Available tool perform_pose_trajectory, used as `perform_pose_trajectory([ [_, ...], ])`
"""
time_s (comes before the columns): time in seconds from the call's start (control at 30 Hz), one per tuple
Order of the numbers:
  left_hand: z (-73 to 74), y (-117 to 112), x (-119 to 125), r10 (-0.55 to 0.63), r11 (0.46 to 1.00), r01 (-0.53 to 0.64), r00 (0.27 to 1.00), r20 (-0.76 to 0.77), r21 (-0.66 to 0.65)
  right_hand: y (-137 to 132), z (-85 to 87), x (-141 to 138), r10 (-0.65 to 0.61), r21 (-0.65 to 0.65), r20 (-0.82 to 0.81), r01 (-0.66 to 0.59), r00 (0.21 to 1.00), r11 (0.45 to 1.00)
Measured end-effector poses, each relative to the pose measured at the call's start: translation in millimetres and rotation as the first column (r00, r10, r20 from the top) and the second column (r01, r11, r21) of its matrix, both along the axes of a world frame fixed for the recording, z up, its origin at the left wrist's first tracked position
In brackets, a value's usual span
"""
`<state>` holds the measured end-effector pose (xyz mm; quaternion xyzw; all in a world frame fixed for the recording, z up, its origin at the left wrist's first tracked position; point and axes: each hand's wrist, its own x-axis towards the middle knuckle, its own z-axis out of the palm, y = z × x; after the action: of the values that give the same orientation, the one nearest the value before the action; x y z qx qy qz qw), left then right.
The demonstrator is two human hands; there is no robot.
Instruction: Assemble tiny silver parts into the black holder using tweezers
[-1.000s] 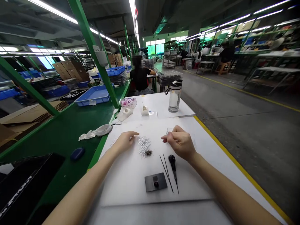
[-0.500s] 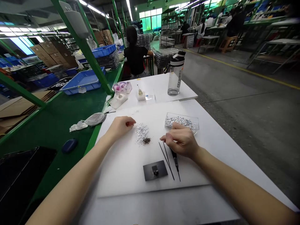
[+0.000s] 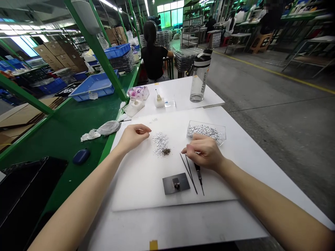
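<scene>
My left hand (image 3: 133, 137) rests on the white board (image 3: 136, 184) with its fingers curled, just left of a loose pile of small silver pieces (image 3: 160, 143). Beside that pile lies a smaller dark heap (image 3: 166, 151). My right hand (image 3: 202, 151) is curled too, with nothing visible in it. It hovers just below a clear plastic box of silver pieces (image 3: 206, 132) and above the tips of black tweezers (image 3: 188, 173). A black-handled pick (image 3: 199, 174) lies partly under that hand. Near the board's middle sits a black pad (image 3: 176, 183) with a small dark item on it.
Further along the white table stand a water bottle (image 3: 200, 80), a pink marbled box (image 3: 138, 93) and a small white holder (image 3: 159, 102). Left of the table, a green bench carries a blue tray (image 3: 92, 89) and crumpled white plastic (image 3: 101, 129). A seated person (image 3: 154, 59) works beyond.
My head has tilted down, shifting the whole scene upward. My right hand has drawn back from the clear box, which now shows fully. My left hand stays beside the silver pile.
</scene>
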<state>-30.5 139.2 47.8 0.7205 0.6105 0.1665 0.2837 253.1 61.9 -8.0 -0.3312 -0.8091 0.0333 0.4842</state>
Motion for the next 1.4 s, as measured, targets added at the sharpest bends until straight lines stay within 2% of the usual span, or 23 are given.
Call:
perform_pose_trajectory([
  [0.23,5.5,-13,-2,0.040,0.999,-0.039,0.992,0.122,-0.015,0,-3.8,2,0.003,-0.067,0.016,-0.001,1.000,0.998],
  [0.53,13.4,-61,2,0.085,0.986,-0.137,0.905,0.416,0.097,2,-4.6,2,0.020,-0.087,0.027,-0.017,0.999,0.996],
  [0.63,17.3,-83,10,0.039,0.984,-0.117,0.877,0.479,0.136,2,-4.3,3,0.021,-0.091,0.031,-0.018,0.999,0.996],
  [0.83,15.0,-124,33,-0.177,0.964,0.047,0.846,0.503,0.261,1,-1.8,1,0.014,-0.081,0.055,-0.009,0.998,0.997],
  [1.0,-3.9,-141,41,-0.336,0.892,0.138,0.839,0.428,0.430,3,0.2,1,0.013,-0.062,0.071,-0.009,0.997,0.998],
  [1.17,-24.3,-153,42,-0.442,0.812,0.187,0.815,0.374,0.553,2,1.8,3,0.024,-0.062,0.096,-0.018,0.995,0.998],
  [1.4,-24.5,-154,35,-0.566,0.684,0.313,0.798,0.208,0.659,-6,10.9,3,0.038,-0.134,0.173,-0.014,0.984,0.991],
])
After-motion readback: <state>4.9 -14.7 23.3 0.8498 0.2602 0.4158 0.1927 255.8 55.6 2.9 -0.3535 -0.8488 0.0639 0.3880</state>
